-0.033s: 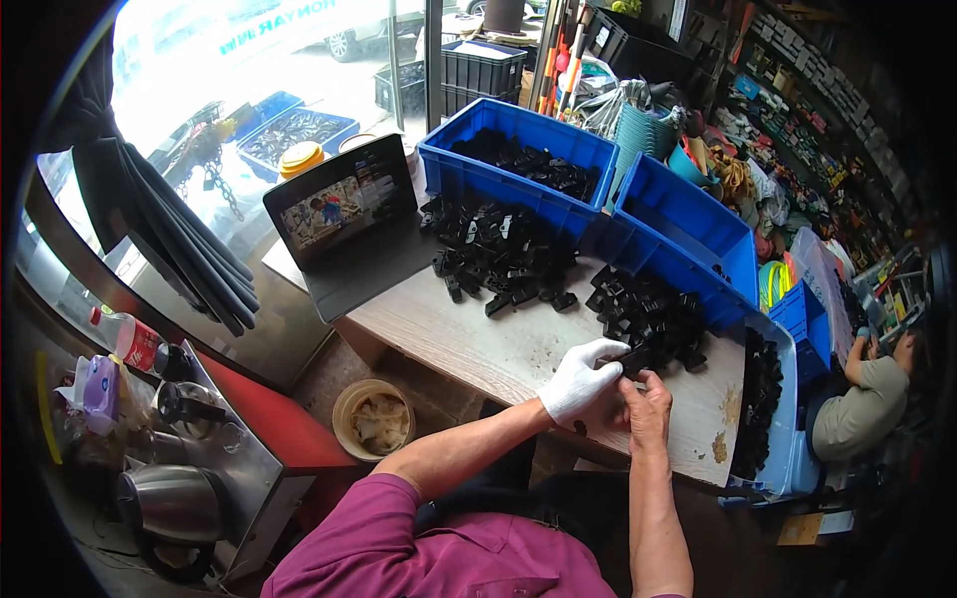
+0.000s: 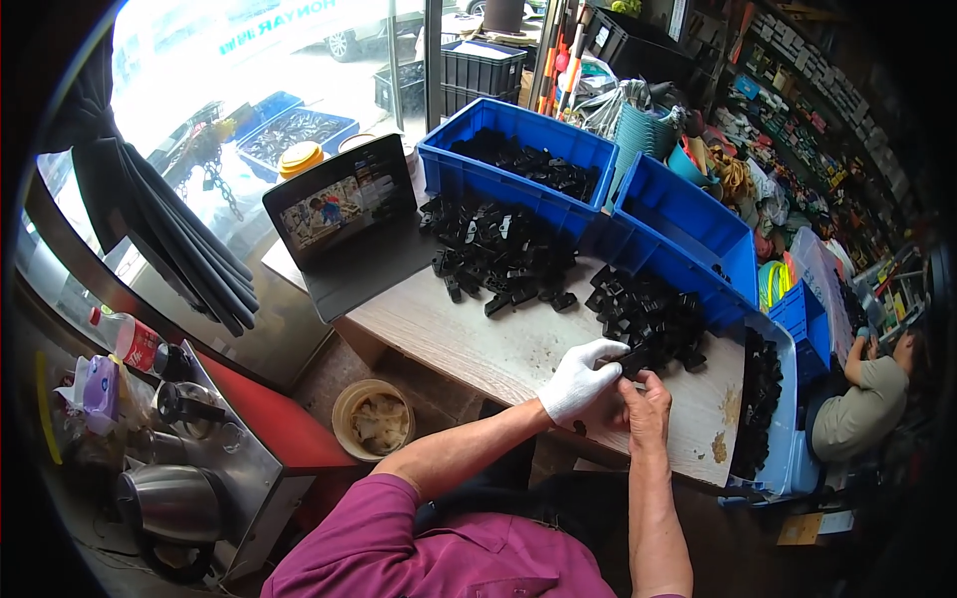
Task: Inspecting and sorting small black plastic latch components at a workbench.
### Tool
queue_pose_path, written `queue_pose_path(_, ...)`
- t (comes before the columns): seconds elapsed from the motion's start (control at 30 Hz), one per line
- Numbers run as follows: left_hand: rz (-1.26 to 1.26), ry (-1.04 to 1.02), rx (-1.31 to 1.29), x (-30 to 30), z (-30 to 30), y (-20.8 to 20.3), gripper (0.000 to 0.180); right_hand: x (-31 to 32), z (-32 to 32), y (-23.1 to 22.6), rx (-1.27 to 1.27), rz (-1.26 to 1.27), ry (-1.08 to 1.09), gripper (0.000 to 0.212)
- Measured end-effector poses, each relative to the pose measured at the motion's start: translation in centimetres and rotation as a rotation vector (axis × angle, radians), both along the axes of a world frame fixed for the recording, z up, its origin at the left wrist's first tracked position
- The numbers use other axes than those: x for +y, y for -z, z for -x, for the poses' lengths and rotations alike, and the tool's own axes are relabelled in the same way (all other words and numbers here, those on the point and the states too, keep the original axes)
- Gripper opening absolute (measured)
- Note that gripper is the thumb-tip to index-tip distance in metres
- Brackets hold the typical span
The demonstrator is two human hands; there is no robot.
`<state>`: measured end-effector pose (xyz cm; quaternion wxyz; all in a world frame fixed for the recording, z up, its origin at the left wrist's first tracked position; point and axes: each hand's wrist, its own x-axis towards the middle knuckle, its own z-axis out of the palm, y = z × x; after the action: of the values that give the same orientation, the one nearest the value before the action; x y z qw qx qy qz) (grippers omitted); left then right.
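My left hand (image 2: 581, 384), in a white glove, is closed with its fingertips at a small black plastic part (image 2: 630, 365) above the table's front edge. Close against it, my bare right hand (image 2: 648, 409) is bent into a pinch; whatever lies between its fingers is too small and hidden to tell. Just beyond both hands lies a heap of black plastic parts (image 2: 648, 317). A larger heap of similar black parts (image 2: 498, 249) spreads farther left on the pale wooden table (image 2: 469, 344).
Behind the heaps stand a blue crate (image 2: 518, 184) of black parts and a second blue crate (image 2: 688, 234). At right is a light-blue bin (image 2: 783, 399) of black parts. A propped tablet (image 2: 344, 224) stands left, a bucket (image 2: 373, 419) below. Another person (image 2: 862, 404) sits far right.
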<state>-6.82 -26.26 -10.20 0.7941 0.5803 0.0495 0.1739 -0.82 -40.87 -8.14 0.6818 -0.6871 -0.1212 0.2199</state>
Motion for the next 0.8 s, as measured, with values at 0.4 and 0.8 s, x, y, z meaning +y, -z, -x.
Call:
queue_pose_path(0.4,-0.813,-0.117,-0.192,2.5,1.0,-0.8,0.031,0.2,-0.1,-0.5,0.081,0.171,-0.072,0.028)
queue_pose_path(0.8,-0.920,-0.123,-0.201,3.7,0.6,-1.1,0.023,1.8,-1.0,-1.2,0.019,0.317,-0.089,0.032)
